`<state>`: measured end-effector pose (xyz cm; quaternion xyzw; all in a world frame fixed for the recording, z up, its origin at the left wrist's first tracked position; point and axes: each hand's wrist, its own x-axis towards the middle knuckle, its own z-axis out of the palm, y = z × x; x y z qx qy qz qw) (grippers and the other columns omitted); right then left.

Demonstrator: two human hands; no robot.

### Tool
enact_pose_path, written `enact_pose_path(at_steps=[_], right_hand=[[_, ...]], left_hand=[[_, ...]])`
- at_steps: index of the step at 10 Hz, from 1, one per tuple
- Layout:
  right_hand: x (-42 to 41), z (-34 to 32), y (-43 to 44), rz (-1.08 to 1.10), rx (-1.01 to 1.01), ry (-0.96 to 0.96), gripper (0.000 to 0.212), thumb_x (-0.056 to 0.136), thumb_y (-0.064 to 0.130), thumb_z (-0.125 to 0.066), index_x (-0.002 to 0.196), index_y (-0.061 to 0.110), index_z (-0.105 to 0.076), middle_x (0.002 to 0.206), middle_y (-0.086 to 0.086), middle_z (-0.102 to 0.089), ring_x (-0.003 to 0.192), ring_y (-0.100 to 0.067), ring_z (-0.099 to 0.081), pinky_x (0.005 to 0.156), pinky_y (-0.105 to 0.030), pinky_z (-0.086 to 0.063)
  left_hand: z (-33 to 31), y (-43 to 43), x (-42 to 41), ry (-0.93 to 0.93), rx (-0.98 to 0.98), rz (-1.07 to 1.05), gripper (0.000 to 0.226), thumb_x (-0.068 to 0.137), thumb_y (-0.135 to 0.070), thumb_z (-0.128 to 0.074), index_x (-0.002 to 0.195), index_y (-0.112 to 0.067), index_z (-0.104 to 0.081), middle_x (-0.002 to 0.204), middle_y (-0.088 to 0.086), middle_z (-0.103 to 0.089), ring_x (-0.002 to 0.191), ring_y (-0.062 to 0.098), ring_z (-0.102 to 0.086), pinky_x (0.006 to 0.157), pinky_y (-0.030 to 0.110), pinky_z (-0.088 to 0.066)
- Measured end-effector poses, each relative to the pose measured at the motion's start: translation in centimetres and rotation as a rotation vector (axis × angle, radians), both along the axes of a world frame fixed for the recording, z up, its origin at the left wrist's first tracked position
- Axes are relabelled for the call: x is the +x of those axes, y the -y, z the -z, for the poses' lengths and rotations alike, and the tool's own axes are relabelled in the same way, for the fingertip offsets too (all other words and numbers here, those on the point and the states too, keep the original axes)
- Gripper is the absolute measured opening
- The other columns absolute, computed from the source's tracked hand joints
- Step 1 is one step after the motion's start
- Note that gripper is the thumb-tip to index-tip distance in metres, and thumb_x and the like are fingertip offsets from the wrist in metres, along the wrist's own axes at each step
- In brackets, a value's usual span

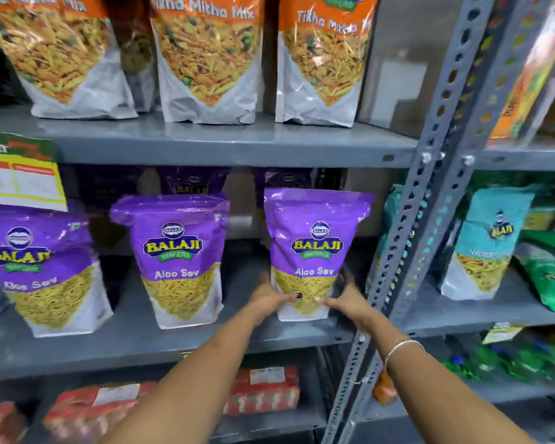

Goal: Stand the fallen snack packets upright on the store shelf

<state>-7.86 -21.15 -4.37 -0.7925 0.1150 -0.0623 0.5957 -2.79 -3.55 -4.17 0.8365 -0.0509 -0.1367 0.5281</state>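
Observation:
A purple Aloo Sev packet (314, 245) stands upright at the right end of the middle grey shelf (173, 344). My left hand (269, 298) grips its lower left side and my right hand (343, 299) its lower right side, thumbs on the front. Two more purple Aloo Sev packets stand upright to the left, one in the middle (180, 261) and one at the far left (42, 270). Further purple packets sit behind them in shadow.
A slotted grey metal upright (430, 193) rises just right of the held packet. Orange Tikha Mitha Mix packets (205, 59) stand on the shelf above. Teal (487, 245) and green packets fill the right bay. Red packs (263, 389) lie on the shelf below.

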Motion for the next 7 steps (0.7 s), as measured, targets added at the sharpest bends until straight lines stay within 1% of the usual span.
enact_pose_path(at_steps=[1, 2, 3, 4, 5, 6, 7], right_hand=[[1.4, 0.6, 0.0, -0.098, 0.013, -0.048, 0.073, 0.066, -0.007, -0.076, 0.125, 0.008, -0.034, 0.121, -0.009, -0.055, 0.108, -0.015, -0.049, 0.081, -0.017, -0.044], [2.1, 0.7, -0.6, -0.110, 0.065, -0.101, 0.076, 0.066, -0.005, -0.078, 0.125, 0.009, -0.031, 0.120, -0.011, -0.054, 0.108, -0.018, -0.050, 0.088, -0.027, -0.042], [2.7, 0.8, -0.9, -0.125, 0.026, -0.089, 0.089, 0.052, 0.010, -0.085, 0.124, 0.009, -0.033, 0.120, -0.010, -0.055, 0.116, -0.027, -0.054, 0.098, -0.035, -0.045], [2.9, 0.8, -0.9, -0.141, 0.024, -0.084, 0.096, 0.048, 0.016, -0.084, 0.128, 0.005, -0.031, 0.115, -0.005, -0.055, 0.120, -0.029, -0.053, 0.103, -0.039, -0.044], [2.3, 0.7, -0.7, -0.135, 0.046, -0.111, 0.075, 0.067, -0.001, -0.078, 0.125, 0.002, -0.031, 0.100, 0.006, -0.054, 0.113, -0.021, -0.050, 0.096, -0.028, -0.041], [1.6, 0.5, -1.3, -0.097, 0.012, -0.049, 0.092, 0.067, 0.017, -0.082, 0.136, 0.006, -0.022, 0.118, 0.001, -0.054, 0.122, -0.021, -0.048, 0.100, -0.030, -0.041], [1.4, 0.1, -2.4, 0.131, -0.130, 0.114, 0.120, 0.058, 0.061, -0.075, 0.147, 0.021, -0.007, 0.156, -0.009, -0.023, 0.145, -0.027, -0.022, 0.117, -0.049, -0.024]], left_hand=[[0.6, 0.4, 0.2, 0.033, -0.114, -0.046, 0.075, 0.063, -0.023, -0.083, 0.127, -0.011, -0.046, 0.126, 0.008, -0.062, 0.119, 0.025, -0.058, 0.100, 0.035, -0.046], [1.1, -0.3, 0.5, 0.067, -0.125, -0.083, 0.072, 0.062, -0.022, -0.083, 0.125, -0.012, -0.050, 0.126, 0.008, -0.063, 0.116, 0.024, -0.060, 0.101, 0.042, -0.048], [0.7, -0.8, 0.5, 0.068, -0.124, -0.094, 0.066, 0.066, -0.016, -0.081, 0.124, -0.010, -0.051, 0.126, 0.010, -0.063, 0.115, 0.025, -0.060, 0.100, 0.043, -0.048], [0.5, -0.8, 0.8, 0.079, -0.138, -0.098, 0.063, 0.069, -0.012, -0.079, 0.125, -0.011, -0.050, 0.126, 0.010, -0.062, 0.117, 0.026, -0.058, 0.100, 0.042, -0.048], [1.0, -0.7, 1.0, 0.064, -0.106, -0.092, 0.067, 0.067, -0.019, -0.080, 0.126, -0.013, -0.048, 0.128, 0.010, -0.061, 0.118, 0.028, -0.058, 0.101, 0.044, -0.047], [0.5, -0.8, 0.2, 0.131, -0.039, -0.112, 0.076, 0.066, -0.025, -0.081, 0.128, -0.009, -0.039, 0.131, 0.013, -0.056, 0.121, 0.030, -0.054, 0.101, 0.043, -0.046], [-0.4, -1.4, -1.3, 0.334, 0.043, -0.195, 0.083, 0.076, -0.034, -0.071, 0.141, -0.007, -0.026, 0.146, 0.014, -0.037, 0.134, 0.029, -0.040, 0.108, 0.039, -0.037]])
